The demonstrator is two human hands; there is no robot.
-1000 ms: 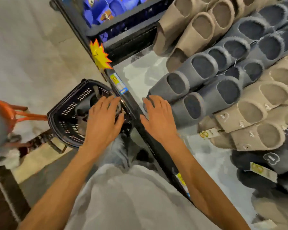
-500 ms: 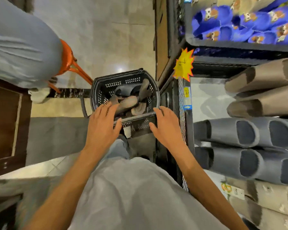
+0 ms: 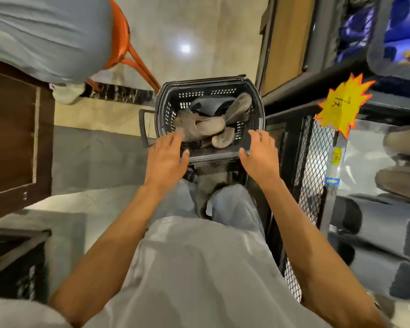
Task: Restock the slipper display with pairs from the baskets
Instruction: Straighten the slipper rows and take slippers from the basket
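Ahead of the left hand and right hand, the basket is black with rows of small holes. The basket slippers are taupe-brown, one dark grey. Right of the right hand are a black diamond-mesh panel, a yellow starburst tag edged orange-red, and grey display slippers.

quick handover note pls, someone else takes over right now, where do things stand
Left hand: open, empty, fingers at the near rim of the black plastic basket.
Right hand: open, empty, at the rim's right corner.
The basket is on the floor ahead, with loose taupe and grey fuzzy slippers piled inside.
The metal display shelf on the right already holds rows of grey slippers.
Left: lift a matching pair out, set it on the shelf, and repeat.
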